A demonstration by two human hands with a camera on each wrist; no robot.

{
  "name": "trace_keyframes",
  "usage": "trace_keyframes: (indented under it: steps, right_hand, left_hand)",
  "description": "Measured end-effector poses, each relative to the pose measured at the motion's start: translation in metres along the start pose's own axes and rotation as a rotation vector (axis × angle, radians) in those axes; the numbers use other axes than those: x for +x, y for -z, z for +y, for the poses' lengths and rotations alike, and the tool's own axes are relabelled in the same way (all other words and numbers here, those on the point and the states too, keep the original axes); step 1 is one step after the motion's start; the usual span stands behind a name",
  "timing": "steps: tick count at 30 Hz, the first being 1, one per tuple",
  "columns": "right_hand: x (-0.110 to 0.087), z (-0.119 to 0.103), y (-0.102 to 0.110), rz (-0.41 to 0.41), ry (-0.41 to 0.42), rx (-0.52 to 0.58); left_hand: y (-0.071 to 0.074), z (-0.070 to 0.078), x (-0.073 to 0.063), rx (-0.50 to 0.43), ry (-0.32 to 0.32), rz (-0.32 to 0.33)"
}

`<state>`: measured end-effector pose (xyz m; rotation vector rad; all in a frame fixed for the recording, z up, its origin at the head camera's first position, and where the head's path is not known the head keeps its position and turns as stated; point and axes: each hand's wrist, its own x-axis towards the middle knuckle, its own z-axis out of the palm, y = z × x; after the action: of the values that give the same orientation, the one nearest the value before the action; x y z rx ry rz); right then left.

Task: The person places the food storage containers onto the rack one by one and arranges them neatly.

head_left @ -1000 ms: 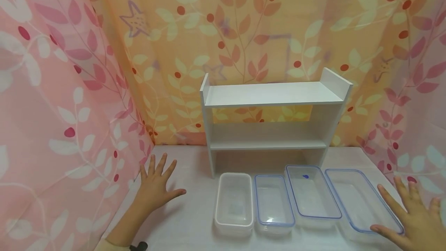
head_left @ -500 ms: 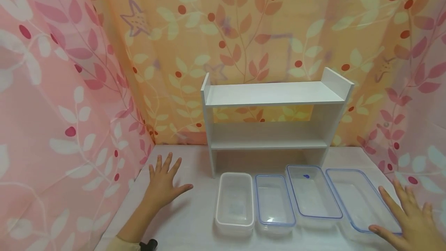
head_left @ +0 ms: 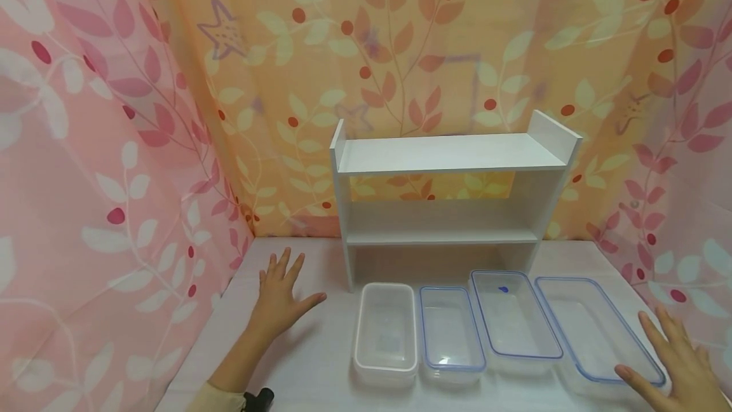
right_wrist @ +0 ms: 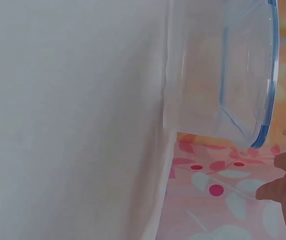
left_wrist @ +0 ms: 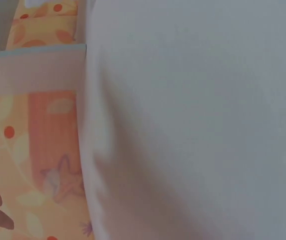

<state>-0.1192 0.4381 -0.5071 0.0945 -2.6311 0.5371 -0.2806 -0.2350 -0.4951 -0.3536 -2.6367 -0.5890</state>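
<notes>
My left hand (head_left: 280, 304) hovers over the left part of the white table, fingers spread and holding nothing. At the right edge of the head view my right hand (head_left: 677, 361) is also spread, its thumb overlapping the near corner of the largest blue-rimmed container (head_left: 600, 329). Left of that container stand another blue-rimmed container (head_left: 517, 316) with a small blue mark, a smaller blue-rimmed container (head_left: 452, 329) and a white-rimmed container (head_left: 386, 329). All are clear plastic. In the right wrist view a clear container (right_wrist: 217, 70) shows from the side, close to fingertips (right_wrist: 272, 190).
A white shelf (head_left: 440, 234) with two boards and raised sides stands behind the containers. Patterned curtains (head_left: 274, 81) close off the back and both sides. A dark wrist strap (head_left: 260, 399) sits by the left sleeve.
My left hand has moved to the right over the table. My right hand has shifted slightly, lately a little to the right. The containers and shelf have stayed in place.
</notes>
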Motion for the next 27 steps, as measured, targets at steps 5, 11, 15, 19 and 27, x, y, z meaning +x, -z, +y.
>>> trace_keyframes:
  steps: [5, 11, 15, 19, 27]
  right_hand:
    - [-0.001, 0.004, -0.003, -0.034, -0.062, 0.020]
    - [-0.003, 0.010, -0.006, -0.092, -0.139, 0.049]
    - [-0.004, 0.014, -0.004, -0.084, -0.122, 0.109]
    - [-0.002, 0.017, -0.004, -0.091, -0.110, 0.142]
    - [-0.001, 0.022, -0.010, -0.198, -0.161, 0.109]
  left_hand:
    - [-0.003, 0.008, 0.004, -0.089, 0.022, 0.003]
    - [-0.011, 0.018, 0.009, -0.193, 0.039, 0.022]
    - [-0.016, 0.023, 0.013, -0.272, 0.057, 0.022]
    - [-0.021, 0.028, 0.018, -0.340, 0.079, 0.027]
    - [-0.032, 0.036, 0.023, -0.426, 0.103, 0.063]
